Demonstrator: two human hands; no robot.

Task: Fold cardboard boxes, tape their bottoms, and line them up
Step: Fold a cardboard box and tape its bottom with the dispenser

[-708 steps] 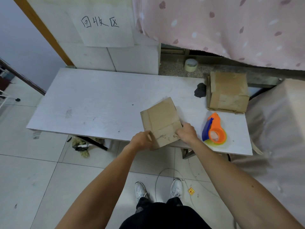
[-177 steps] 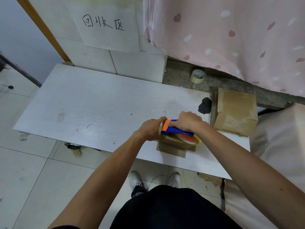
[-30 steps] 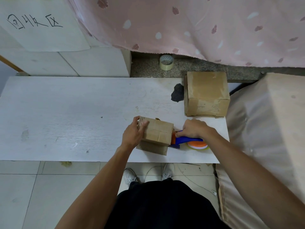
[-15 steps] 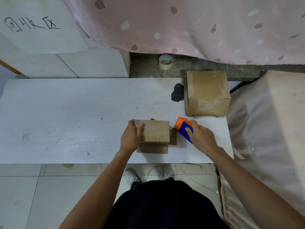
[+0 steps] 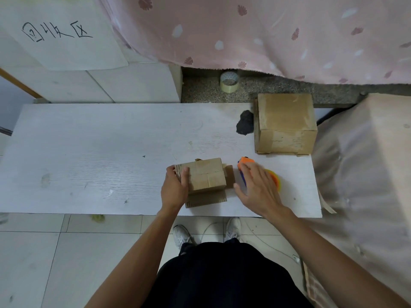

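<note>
Near the table's (image 5: pixel 89 152) front edge, the left hand (image 5: pixel 175 190) is gripping the box's (image 5: pixel 205 176) left end; the right hand (image 5: pixel 258 187) is spreading loose, straight fingers over the dispenser (image 5: pixel 244 162) — probably worth pressing the seam flat before lining it up.

We see soft, even, fairly bright light with no glare on the white worktop (image 5: pixel 89 152). Shadows are faint, with a thin one just beside the small box (image 5: pixel 206 176). The right hand (image 5: pixel 258 190) is motion-blurred. Wide-angle distortion bends lines toward the frame's edges.
</note>
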